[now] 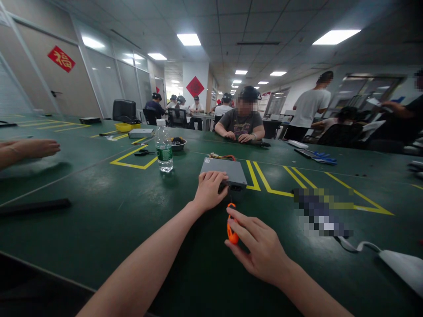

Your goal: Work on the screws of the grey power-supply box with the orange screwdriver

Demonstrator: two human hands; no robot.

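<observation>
Green table (pixel 99 211), centre frame: our left hand (pixel 209 190) lies loose-fingered on grey box (pixel 226 171); right hand (pixel 259 248) grasps orange tool (pixel 231 231).

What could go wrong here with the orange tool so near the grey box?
1. The orange tool in the right hand points at the grey box, right beside the left hand holding its near corner; a slip may jab those fingers.
2. Only that hand steadies the box on the glossy table; it might slide.
</observation>
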